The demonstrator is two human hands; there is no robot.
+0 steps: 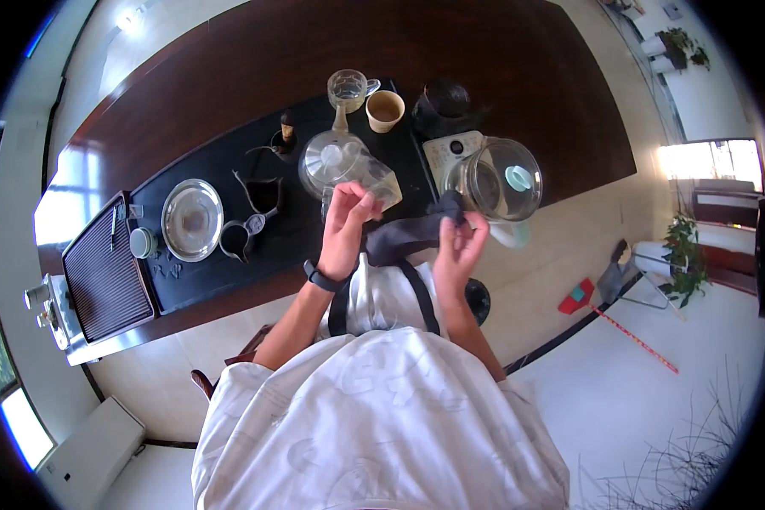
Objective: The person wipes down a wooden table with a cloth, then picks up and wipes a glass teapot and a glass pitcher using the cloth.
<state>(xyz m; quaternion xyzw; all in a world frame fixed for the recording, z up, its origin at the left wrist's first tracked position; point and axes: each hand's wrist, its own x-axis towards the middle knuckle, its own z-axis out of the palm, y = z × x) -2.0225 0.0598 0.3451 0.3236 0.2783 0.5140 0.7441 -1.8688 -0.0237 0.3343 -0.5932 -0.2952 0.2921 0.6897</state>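
Observation:
My left hand [348, 225], with a dark band on its wrist, has its fingers curled together in a pinch. At its fingertips is a clear, see-through piece [384, 183] like a plastic packet; whether the fingers grip it I cannot make out. Just beyond stands a teapot [327, 161] with a shiny round lid. My right hand [463, 246] pinches a dark grey cloth [404, 238], which stretches left over my lap. Close past that hand is a round glass pot [506, 180] with a pale green knob, beside a white panel with a dial [455, 151].
A black mat [229, 161] covers part of the dark wooden table [255, 59]. Around it are a glass mug [347, 89], a paper cup [385, 110], a dark pot [442, 102], a metal plate [193, 219], a small jar [143, 243], dark pitchers [259, 194] and a slatted tea tray [109, 268].

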